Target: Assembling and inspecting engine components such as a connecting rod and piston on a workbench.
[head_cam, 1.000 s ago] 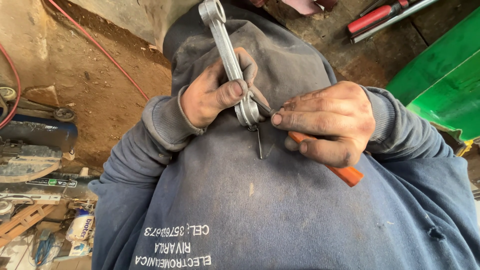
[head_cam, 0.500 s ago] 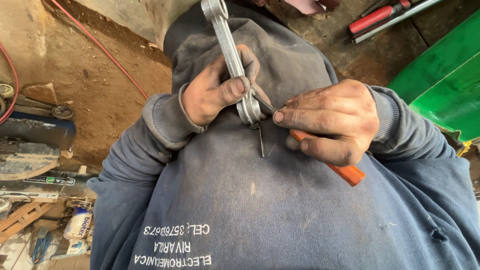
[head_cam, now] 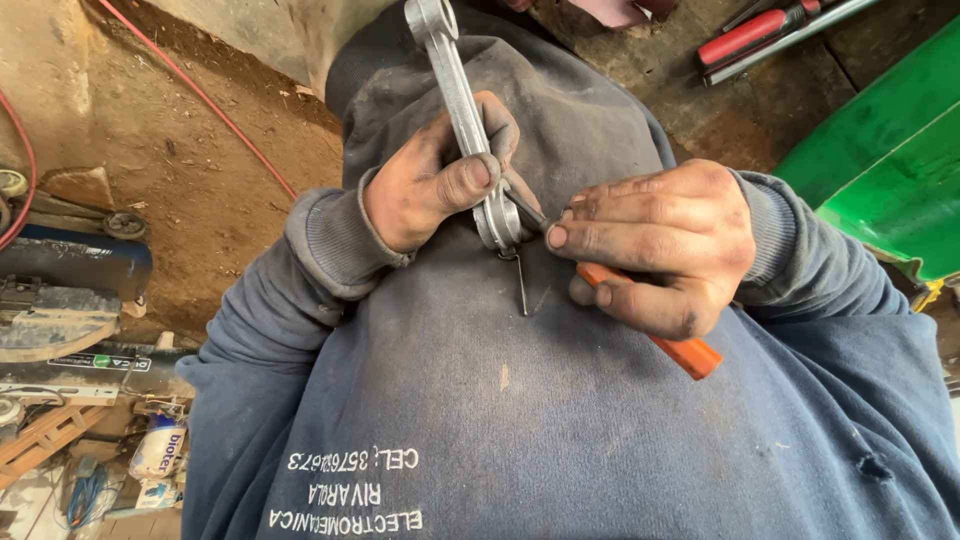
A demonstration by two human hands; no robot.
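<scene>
My left hand (head_cam: 430,185) grips a silver metal connecting rod (head_cam: 460,100), thumb pressed across its shank, and holds it against my chest. The rod's small ring points up and away, its big end sits by my thumb. My right hand (head_cam: 655,245) holds an orange-handled screwdriver (head_cam: 680,350), its dark shaft (head_cam: 525,207) pushed against the rod's big end. A thin dark pin (head_cam: 521,285) hangs below that end. Both hands are grimy. My blue sweatshirt (head_cam: 560,420) fills the lower frame.
A red cable (head_cam: 190,85) runs over the dirt floor at left. A blue tank (head_cam: 70,265), cans and wooden scraps lie at the lower left. Red-handled tools (head_cam: 750,35) rest on a dark surface at top right. A green panel (head_cam: 890,170) stands at right.
Both hands and the rod have stayed almost still. The screwdriver shifted only slightly at the rod's big end.
</scene>
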